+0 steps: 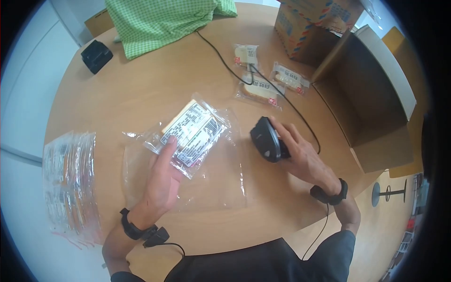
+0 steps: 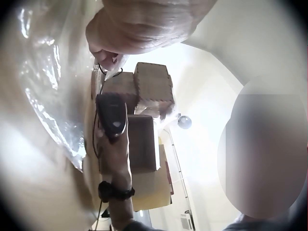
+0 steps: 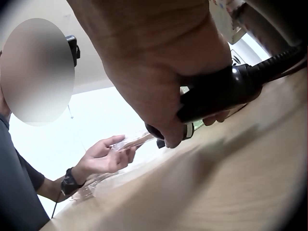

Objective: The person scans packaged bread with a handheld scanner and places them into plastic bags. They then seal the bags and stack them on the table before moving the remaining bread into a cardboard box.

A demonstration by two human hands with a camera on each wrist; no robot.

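My left hand point(image 1: 162, 185) holds a clear packet of sliced bread point(image 1: 195, 134), thumb on top, its printed label and barcode facing up. In my right hand point(image 1: 305, 160) is a black handheld barcode scanner point(image 1: 266, 140); its head points left toward the packet. The right wrist view shows the fingers curled round the scanner's handle point(image 3: 216, 94), with a cable running from its end. Beneath the left hand and packet, a large clear plastic bag point(image 1: 218, 190) lies flat on the table. The left wrist view has the same scanner point(image 2: 112, 115) beyond the left hand point(image 2: 149, 26).
Three bread packets point(image 1: 260, 90) lie at the back, crossed by the scanner cable point(image 1: 300, 115). An open cardboard box point(image 1: 390, 80) stands at right, near a striped-edged carton point(image 1: 289, 30). Stacked clear packages point(image 1: 70, 183) sit at left. Behind are a black stand point(image 1: 97, 56) and green checked cloth point(image 1: 159, 26).
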